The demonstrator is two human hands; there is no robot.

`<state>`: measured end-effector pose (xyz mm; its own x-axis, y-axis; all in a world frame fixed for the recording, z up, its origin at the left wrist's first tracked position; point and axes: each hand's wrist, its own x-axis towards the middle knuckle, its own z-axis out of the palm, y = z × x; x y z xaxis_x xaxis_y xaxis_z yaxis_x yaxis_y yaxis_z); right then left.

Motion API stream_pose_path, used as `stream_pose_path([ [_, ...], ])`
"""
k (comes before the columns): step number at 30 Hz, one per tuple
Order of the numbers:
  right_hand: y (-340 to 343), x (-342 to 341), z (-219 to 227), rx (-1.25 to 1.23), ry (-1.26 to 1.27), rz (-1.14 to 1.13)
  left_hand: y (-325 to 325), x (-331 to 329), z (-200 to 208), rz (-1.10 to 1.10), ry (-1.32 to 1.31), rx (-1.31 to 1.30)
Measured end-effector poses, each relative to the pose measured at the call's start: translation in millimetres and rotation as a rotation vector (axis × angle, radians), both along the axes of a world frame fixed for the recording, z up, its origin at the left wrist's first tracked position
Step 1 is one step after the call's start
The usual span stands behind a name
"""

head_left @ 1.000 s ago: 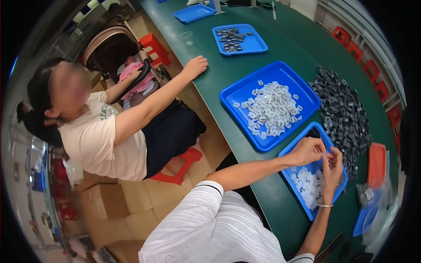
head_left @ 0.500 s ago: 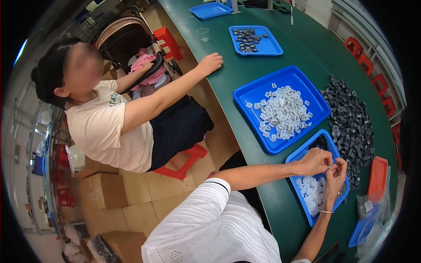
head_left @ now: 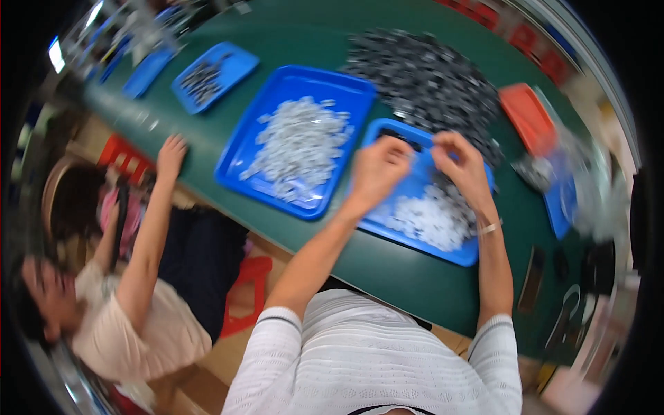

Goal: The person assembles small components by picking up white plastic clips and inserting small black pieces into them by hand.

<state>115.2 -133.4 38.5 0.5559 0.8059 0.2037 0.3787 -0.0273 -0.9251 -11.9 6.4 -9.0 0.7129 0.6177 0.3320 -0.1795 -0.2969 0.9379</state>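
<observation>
Blur softens the left hand (head_left: 380, 171) and the right hand (head_left: 462, 164), which stand apart from each other above a small blue tray (head_left: 416, 184). The left hand's fingers curl inward; the right hand's thumb and forefinger bend toward each other. Whether either one grips a piece, I cannot tell. Inside that tray, white pieces (head_left: 427, 223) lie at the near side, with black pieces (head_left: 402, 134) in the far left corner. Just left, a larger blue tray (head_left: 275, 86) carries a heap of pale pieces (head_left: 299, 149). Beyond the small tray, dark grey parts (head_left: 429, 76) spread over the green surface (head_left: 297, 40). An orange-red tray (head_left: 526, 114) sits to the right, near a clear bag (head_left: 593, 190).
</observation>
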Motion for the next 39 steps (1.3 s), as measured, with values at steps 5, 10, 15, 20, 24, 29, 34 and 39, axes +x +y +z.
stream_pose_path([
  [5, -34, 41, 9, 0.007, -0.040, -0.230, 5, 7, 8, -0.135, -0.029, -0.463],
  [10, -39, 48, -12, -0.132, -0.397, -0.266, 3, 9, 15, -0.139, -0.042, -0.600],
  [15, -26, 39, -18, -0.293, -0.874, -0.237, 8, 5, 14, -0.144, -0.006, -0.613],
  [20, -9, 31, -38, -0.398, -1.106, -0.205, 2, 7, 11, -0.191, 0.028, -0.571],
  [24, -3, 28, -47, -0.392, -1.207, -0.246, 0, 7, 11, -0.208, 0.047, -0.550],
  [29, 4, 33, -49, -0.351, -1.195, -0.179, 0, 6, 8, -0.222, 0.038, -0.510],
  [34, 2, 26, -31, -0.436, -0.927, -0.158, 1, 6, 8, -0.242, 0.041, -0.541],
  [39, -3, 21, -30, -0.156, -0.137, -0.131, -4, 6, 15, -0.303, 0.114, -0.552],
])
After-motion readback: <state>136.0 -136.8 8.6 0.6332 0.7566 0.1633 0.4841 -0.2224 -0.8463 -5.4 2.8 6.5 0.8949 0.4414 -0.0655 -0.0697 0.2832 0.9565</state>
